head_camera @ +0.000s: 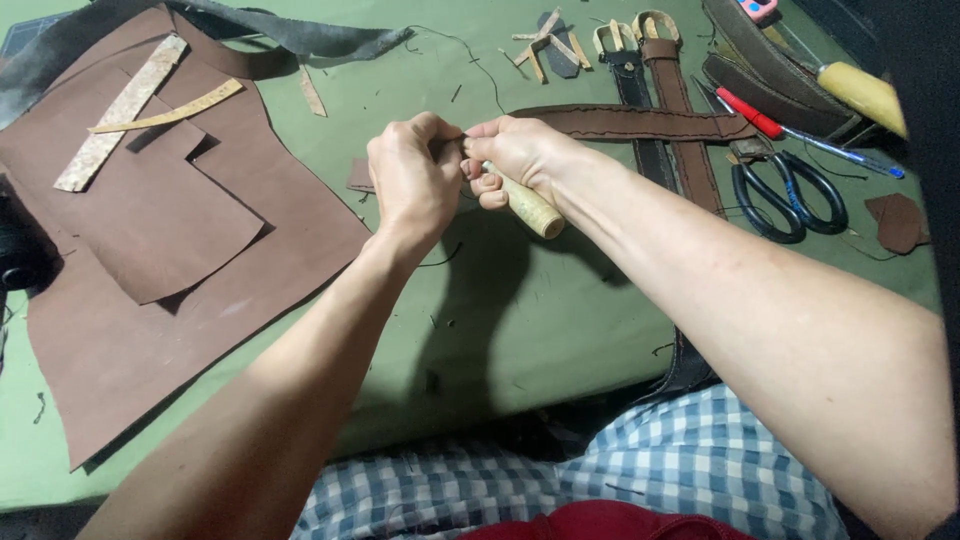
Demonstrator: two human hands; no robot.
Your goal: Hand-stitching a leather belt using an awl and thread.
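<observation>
Together, both hands (pixel 465 165) pinch a smooth, pale wooden handle (pixel 528 205).

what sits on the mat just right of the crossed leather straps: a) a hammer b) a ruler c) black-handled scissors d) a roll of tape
C: the scissors with black loop handles lie on the green mat just right of the straps, beyond the right hand, which holds a pale wooden handle.

brown leather sheets (pixel 150 230), green table mat (pixel 520 320), pale wooden tool handle (pixel 530 205), black-handled scissors (pixel 790 195), blue-white checked cloth (pixel 640 480)
</observation>
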